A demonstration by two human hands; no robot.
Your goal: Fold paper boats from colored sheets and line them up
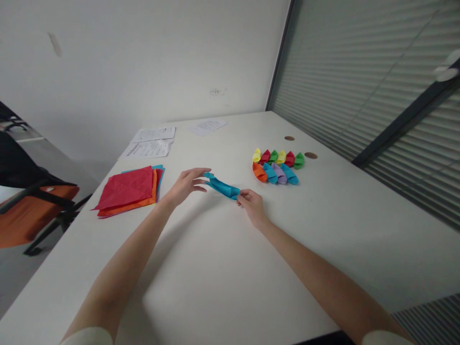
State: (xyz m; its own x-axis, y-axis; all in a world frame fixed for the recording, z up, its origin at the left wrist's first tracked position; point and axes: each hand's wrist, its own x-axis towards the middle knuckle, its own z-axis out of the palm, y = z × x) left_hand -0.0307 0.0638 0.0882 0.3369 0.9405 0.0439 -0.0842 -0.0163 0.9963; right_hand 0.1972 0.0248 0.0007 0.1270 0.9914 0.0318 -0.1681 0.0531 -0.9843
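Observation:
A folded strip of blue paper [224,188] is held a little above the white table, slanting down to the right, with its fold partly open along the top. My right hand [252,205] pinches its right end between thumb and fingers. At the other end, my left hand [186,185] has its fingers stretched out and apart. Those fingertips are at the paper's narrow left tip; whether they press on it I cannot tell.
Two rows of small folded paper pieces [280,172] in several colours lie to the right. Creased red sheets [127,188] top a coloured stack at the left. Printed pages [151,147] lie farther back. An orange chair [39,211] stands left of the table [215,287]; blinds [366,86] line the right.

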